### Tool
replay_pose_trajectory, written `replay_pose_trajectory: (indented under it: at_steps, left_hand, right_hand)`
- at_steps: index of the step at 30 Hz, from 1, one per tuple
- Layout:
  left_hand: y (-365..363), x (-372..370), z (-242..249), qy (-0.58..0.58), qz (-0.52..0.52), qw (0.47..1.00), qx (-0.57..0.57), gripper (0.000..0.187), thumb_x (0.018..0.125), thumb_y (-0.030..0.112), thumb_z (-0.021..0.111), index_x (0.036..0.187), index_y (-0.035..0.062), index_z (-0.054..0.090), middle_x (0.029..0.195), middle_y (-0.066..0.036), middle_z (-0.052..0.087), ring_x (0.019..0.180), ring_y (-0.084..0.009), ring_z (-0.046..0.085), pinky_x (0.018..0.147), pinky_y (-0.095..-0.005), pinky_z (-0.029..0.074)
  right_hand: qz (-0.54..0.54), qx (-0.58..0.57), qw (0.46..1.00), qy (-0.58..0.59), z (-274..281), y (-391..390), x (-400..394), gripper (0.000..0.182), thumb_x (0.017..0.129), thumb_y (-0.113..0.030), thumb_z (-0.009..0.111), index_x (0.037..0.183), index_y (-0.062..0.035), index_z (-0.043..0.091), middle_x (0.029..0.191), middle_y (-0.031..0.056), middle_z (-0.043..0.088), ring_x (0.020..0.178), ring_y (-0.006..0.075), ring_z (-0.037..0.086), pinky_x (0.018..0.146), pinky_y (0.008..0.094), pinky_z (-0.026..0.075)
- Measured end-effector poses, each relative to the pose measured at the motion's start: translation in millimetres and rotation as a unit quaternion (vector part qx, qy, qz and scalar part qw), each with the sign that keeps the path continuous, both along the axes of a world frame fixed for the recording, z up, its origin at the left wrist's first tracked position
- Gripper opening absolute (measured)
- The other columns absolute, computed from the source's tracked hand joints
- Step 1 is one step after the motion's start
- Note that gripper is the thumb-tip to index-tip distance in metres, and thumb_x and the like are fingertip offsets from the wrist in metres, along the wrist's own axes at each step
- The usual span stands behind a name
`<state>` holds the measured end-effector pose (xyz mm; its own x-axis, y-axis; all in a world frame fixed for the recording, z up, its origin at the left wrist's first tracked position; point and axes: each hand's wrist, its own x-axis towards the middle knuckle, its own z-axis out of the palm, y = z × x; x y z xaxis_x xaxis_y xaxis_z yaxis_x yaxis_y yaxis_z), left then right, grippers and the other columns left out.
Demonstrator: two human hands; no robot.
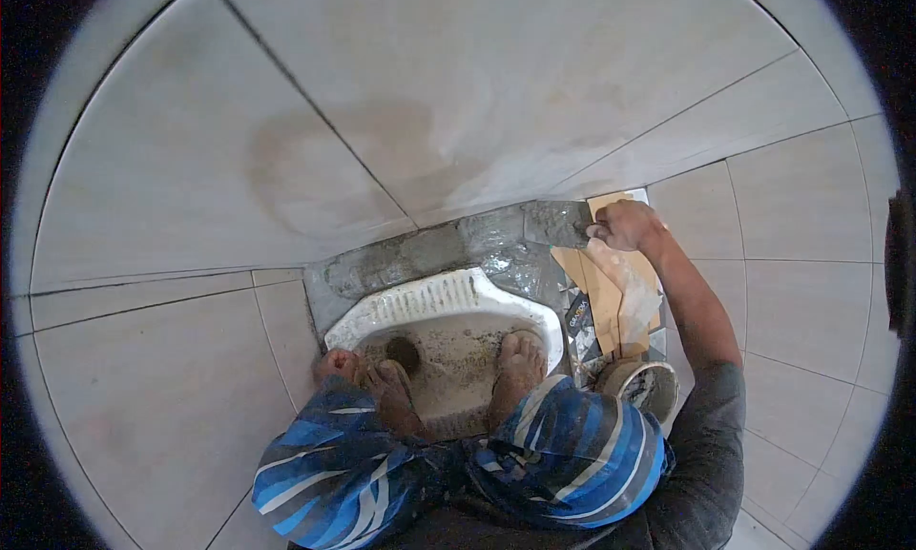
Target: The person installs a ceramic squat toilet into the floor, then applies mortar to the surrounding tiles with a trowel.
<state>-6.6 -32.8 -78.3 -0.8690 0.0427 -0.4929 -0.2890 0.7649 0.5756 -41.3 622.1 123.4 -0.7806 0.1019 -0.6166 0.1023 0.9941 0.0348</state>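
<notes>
My right hand (628, 226) is closed around the end of a flat grey trowel (556, 224). Its blade lies against the wet grey mortar (410, 256) at the foot of the back wall; the handle is hidden in my fingers. Just in front of the mortar, a white squat toilet pan (429, 298) is set in the floor, stained with dirt and with a dark drain hole (403, 355). Beside its left rim, by my knee, my left hand (339, 366) is curled, with no held thing visible.
My bare feet (520, 354) stand inside the pan. Torn brown cardboard (601, 292) covers patterned floor tiles on the right. A mortar-smeared bucket (658, 390) stands near my right knee. Large beige wall tiles (534, 73) close in on three sides.
</notes>
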Motion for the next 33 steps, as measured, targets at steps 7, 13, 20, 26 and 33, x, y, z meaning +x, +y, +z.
replay_pose_trajectory:
  at_steps: [7, 13, 20, 26, 33]
  left_hand:
    - [-42.6, -0.4, -47.8, -0.124, 0.013, 0.965, 0.232, 0.024, 0.092, 0.03, 0.072, 0.087, 0.0072, 0.066, 0.065, -0.001, 0.062, 0.059, -0.0106, 0.055, 0.055, -0.0283, 0.046]
    - [-28.5, -14.4, -16.6, -0.127, 0.003, 0.968, 0.215, 0.025, 0.093, 0.031, 0.072, 0.087, 0.0072, 0.066, 0.065, -0.002, 0.062, 0.058, -0.0106, 0.054, 0.055, -0.0284, 0.046]
    - [-17.4, -10.1, -10.0, -0.144, 0.004, 0.967, 0.21, 0.027, 0.093, 0.032, 0.072, 0.087, 0.0072, 0.066, 0.064, -0.002, 0.061, 0.057, -0.0107, 0.054, 0.054, -0.0286, 0.046]
    - [-23.1, -14.9, -7.2, -0.143, 0.003, 0.968, 0.206, 0.028, 0.093, 0.033, 0.072, 0.087, 0.0071, 0.065, 0.064, -0.002, 0.061, 0.057, -0.0107, 0.054, 0.054, -0.0287, 0.046]
    - [-30.4, -10.4, -10.7, -0.151, 0.008, 0.966, 0.208, 0.029, 0.094, 0.034, 0.072, 0.087, 0.0071, 0.065, 0.064, -0.002, 0.061, 0.056, -0.0108, 0.053, 0.053, -0.0289, 0.045]
  right_hand:
    - [-0.123, -0.224, 0.964, 0.077, -72.6, 19.9, 57.5, 0.043, 0.095, -0.047, 0.063, 0.105, -0.0064, 0.073, 0.086, 0.018, 0.071, 0.082, 0.0306, 0.069, 0.078, 0.0395, 0.054]
    - [-0.151, -0.238, 0.959, 0.039, -68.1, -31.1, 51.5, 0.058, 0.1, -0.055, 0.045, 0.112, -0.0053, 0.073, 0.109, 0.024, 0.07, 0.107, 0.0413, 0.065, 0.095, 0.0499, 0.05]
    - [-0.183, -0.184, 0.965, 0.029, -62.9, -78.2, 56.0, 0.059, 0.101, -0.053, 0.044, 0.106, -0.0014, 0.073, 0.107, 0.0268, 0.069, 0.106, 0.0426, 0.066, 0.095, 0.0519, 0.051]
    - [-0.195, -0.17, 0.966, 0.024, -63.0, -97.3, 57.5, 0.059, 0.1, -0.051, 0.046, 0.101, 0.0005, 0.073, 0.099, 0.0265, 0.07, 0.096, 0.0434, 0.069, 0.087, 0.0532, 0.055]
    - [-0.141, -0.107, 0.984, -0.023, -54.8, -95.4, 76.0, 0.048, 0.099, -0.049, 0.051, 0.111, -0.0063, 0.069, 0.085, 0.023, 0.071, 0.088, 0.0412, 0.07, 0.079, 0.051, 0.056]
